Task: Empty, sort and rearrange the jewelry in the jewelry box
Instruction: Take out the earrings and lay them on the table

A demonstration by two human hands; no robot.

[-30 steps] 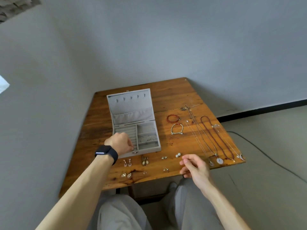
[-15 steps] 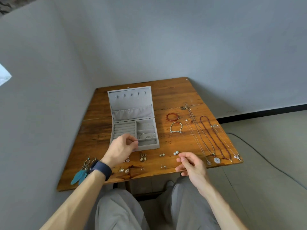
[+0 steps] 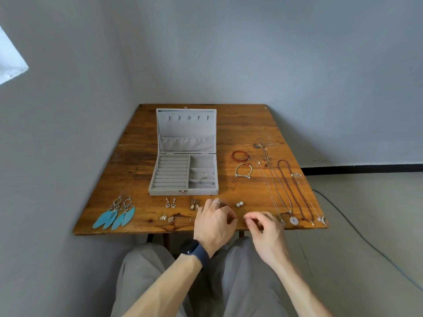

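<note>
The open jewelry box (image 3: 164, 191) faces the person, its long side running left-right.

Plain grey walls (image 3: 229, 53) meet behind a worn brown wooden worktop (image 3: 240, 124); a black skirting strip (image 3: 366, 168) edges the pale floor (image 3: 377, 213) on the right.

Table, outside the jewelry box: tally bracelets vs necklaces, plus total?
Bracelets: 2 (red bead bracelet, gold-tone bracelet)
Necklaces: 4 (red bead necklace, disc-pendant necklace, left silver chain, right silver chain)
Total: 6
</note>
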